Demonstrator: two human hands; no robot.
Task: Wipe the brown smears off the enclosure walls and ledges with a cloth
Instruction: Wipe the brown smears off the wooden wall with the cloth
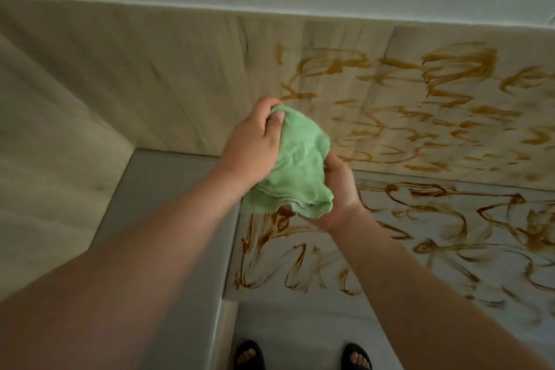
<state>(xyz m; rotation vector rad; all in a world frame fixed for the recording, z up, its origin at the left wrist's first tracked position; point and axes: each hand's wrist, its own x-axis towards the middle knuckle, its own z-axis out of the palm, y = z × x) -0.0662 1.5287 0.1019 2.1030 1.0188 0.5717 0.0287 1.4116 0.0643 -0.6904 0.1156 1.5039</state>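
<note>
Green cloth (295,165) bunched between my hands, left (255,141) pinching, right (339,189) cupping, readying a pad for smears (435,117).

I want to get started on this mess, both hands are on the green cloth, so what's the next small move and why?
Probably press the green cloth onto the nearest brown smears on the wall, just right of it. The left hand and right hand grip it bunched, seemingly clear of any surface, and those streaks look untouched.
</note>
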